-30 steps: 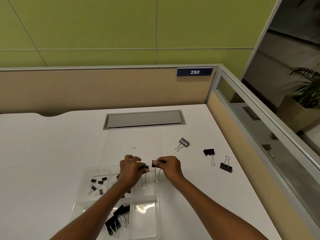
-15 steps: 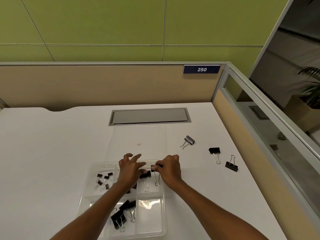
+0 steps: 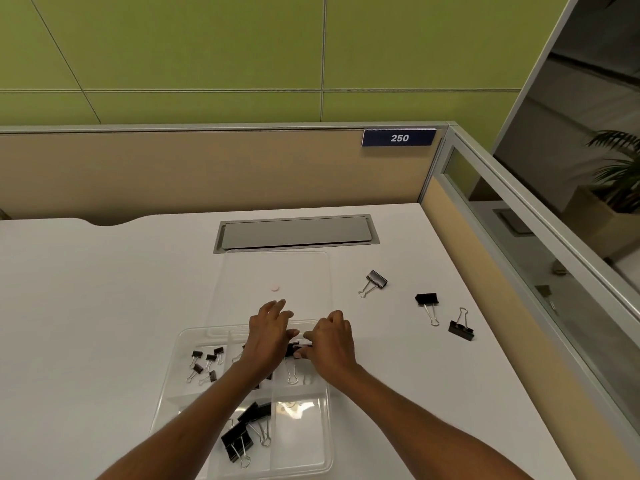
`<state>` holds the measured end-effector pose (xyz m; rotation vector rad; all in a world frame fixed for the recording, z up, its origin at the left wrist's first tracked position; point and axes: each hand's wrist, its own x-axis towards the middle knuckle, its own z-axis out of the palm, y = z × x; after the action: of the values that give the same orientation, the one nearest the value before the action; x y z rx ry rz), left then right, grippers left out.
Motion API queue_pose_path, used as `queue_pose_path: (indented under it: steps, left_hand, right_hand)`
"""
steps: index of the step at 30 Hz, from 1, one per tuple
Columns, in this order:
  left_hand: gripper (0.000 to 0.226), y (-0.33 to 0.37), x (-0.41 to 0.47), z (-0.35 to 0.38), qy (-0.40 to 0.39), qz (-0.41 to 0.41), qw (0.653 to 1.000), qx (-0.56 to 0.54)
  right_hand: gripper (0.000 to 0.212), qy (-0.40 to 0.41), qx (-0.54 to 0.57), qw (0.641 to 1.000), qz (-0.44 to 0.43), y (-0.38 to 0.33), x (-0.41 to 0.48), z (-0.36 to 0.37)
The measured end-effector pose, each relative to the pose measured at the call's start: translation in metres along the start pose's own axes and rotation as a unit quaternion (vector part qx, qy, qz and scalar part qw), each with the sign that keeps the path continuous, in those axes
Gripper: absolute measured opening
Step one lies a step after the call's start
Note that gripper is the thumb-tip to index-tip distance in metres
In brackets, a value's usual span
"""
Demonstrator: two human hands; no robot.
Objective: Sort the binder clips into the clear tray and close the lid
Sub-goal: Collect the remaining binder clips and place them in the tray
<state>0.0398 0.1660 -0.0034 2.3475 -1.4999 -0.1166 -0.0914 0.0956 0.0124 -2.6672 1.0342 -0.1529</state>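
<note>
1. Binder clip [image 3: 297, 348], black with wire handles, is pinched in the fingers [image 3: 325, 323] of the right hand [image 3: 334, 346], low over the far right compartment of the clear tray [image 3: 301, 441]. Its wire loops hang toward the person, just below the knuckles.
2. Beside it lies the left hand [image 3: 270, 336], fingers stretched out and relaxed, grasping nothing that shows. Its thumb reaches toward the clip, but whether it touches I cannot tell.
3. To the left of the left fingers, small clips [image 3: 204, 363] lie in their own compartment. Nearer the person, by the left forearm, lie large clips [image 3: 242, 434].
4. Well off to the right of the right fingers, three loose clips [image 3: 427, 301] wait on the desk [image 3: 86, 306], not yet sorted.
5. Just beyond the fingertips the lid [image 3: 277, 268] lies open and flat, with a small pale disc [image 3: 275, 288] on it.
6. Handling, as I judge it: each clip is light, stiff steel with a strong spring. The smooth body may slip, so take it by its black sides or by the wire handles, without squeezing them. The lid looks thin and bendy, so it is probably best lifted at its far edge.
</note>
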Motion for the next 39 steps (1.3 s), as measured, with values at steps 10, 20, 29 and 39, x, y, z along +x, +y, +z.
queue_pose_path:
  steps: [10, 20, 29, 39]
  left_hand:
    - [0.035, 0.028, 0.022, 0.004, -0.007, 0.036, 0.999, 0.001]
    - [0.046, 0.082, 0.057, 0.013, -0.035, 0.076, 0.996, -0.038]
    - [0.054, 0.114, 0.098, 0.038, -0.076, 0.094, 0.992, -0.017]
    - [0.044, 0.146, 0.140, 0.069, -0.117, 0.093, 0.989, -0.014]
  right_hand:
    - [0.034, 0.109, 0.092, 0.989, 0.032, 0.028, -0.003, -0.010]
    - [0.030, 0.152, 0.084, 0.978, 0.118, 0.092, 0.000, -0.022]
    - [0.043, 0.152, 0.062, 0.964, 0.210, 0.146, -0.003, -0.038]
    - [0.042, 0.133, 0.016, 0.931, 0.339, 0.209, -0.013, -0.048]
